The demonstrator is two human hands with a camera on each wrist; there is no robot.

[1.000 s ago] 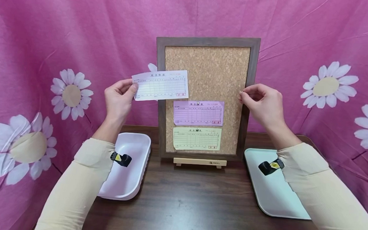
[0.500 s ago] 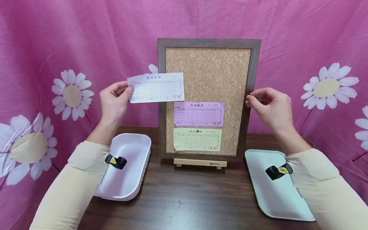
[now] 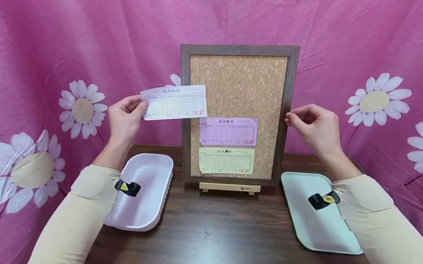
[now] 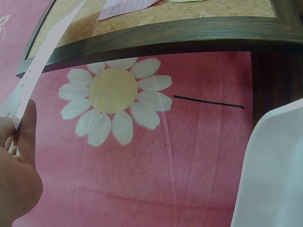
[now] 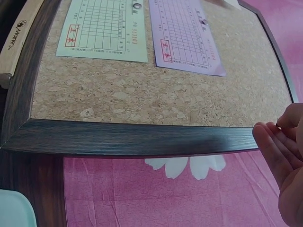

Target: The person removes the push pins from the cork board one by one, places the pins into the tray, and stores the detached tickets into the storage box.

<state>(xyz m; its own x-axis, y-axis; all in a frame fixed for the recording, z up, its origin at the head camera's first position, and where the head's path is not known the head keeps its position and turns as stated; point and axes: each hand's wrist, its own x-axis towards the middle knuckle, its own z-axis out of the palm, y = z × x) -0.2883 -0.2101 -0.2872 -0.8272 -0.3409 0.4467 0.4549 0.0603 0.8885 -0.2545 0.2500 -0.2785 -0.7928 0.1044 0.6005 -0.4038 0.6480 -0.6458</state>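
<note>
A white slip (image 3: 174, 102) printed with a faint grid is showing against the speckled tan cork board (image 3: 237, 85), dark brown framed; below are hanging a lilac slip (image 3: 228, 131) and a pale yellow slip (image 3: 226, 160).

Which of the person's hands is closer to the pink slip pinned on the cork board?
The right hand, by a little. It hovers just off the board's right frame, level with the pink slip. The left hand holds a white slip farther out, left of the board.

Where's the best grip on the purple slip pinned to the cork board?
Probably the bare lower right corner of the purple slip, approached from the right. A pin fixes its top edge, the yellow slip sits just below, and the left hand holding the white slip crowds the left side.
</note>
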